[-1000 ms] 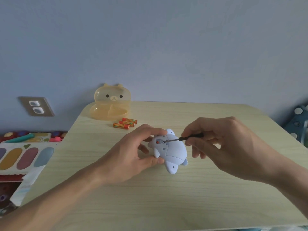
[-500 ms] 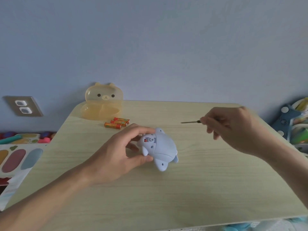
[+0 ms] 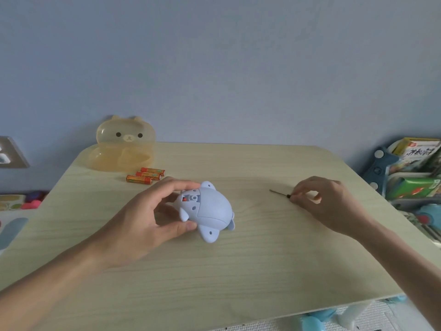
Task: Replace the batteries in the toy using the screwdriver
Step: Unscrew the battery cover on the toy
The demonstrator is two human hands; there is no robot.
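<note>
A pale blue animal-shaped toy (image 3: 210, 211) lies belly-up on the wooden table (image 3: 250, 259), its battery compartment showing with something red inside. My left hand (image 3: 152, 216) grips the toy from the left, thumb below and fingers over the top. My right hand (image 3: 327, 206) is far to the right, low at the table surface, pinching the black handle of a thin screwdriver (image 3: 280, 193) whose shaft points left. Three orange batteries (image 3: 145, 175) lie side by side behind the toy.
A translucent yellow bear-shaped case (image 3: 124, 146) stands open at the table's back left corner. A wall socket (image 3: 10, 152) and colourful toys sit off the left edge. A blue rack with boxes and books (image 3: 410, 173) stands beyond the right edge.
My right hand has pulled the screwdriver out of the toy, carried it right and lowered it to the table. My left hand keeps holding the toy.
</note>
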